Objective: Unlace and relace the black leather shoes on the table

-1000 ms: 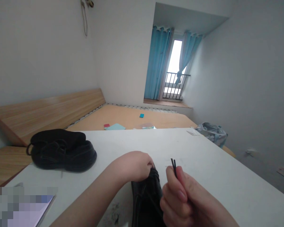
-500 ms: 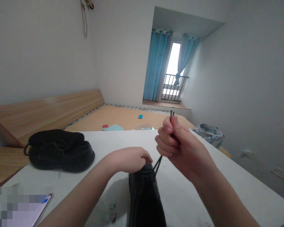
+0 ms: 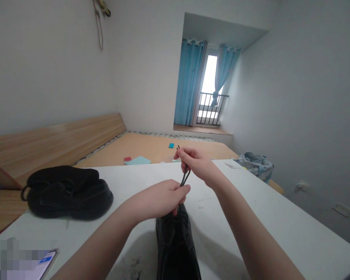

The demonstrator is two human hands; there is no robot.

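While right hand (image 3: 196,162) pinches laces (image 3: 183,179) up, likely for tension, left hand (image 3: 163,198) grips them lower. Shoe (image 3: 175,229) sits beneath.

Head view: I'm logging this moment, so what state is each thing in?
Near shoe, upright on the white table, opening toward the camera.
Laces, raised, held near their tips by the right hand.
Left hand, at the laces' lower part; grip partly hidden.
Other shoe, untouched.
Left curtain, hanging.
Right curtain, knotted.
Bag, open.
Phone, screen lit.
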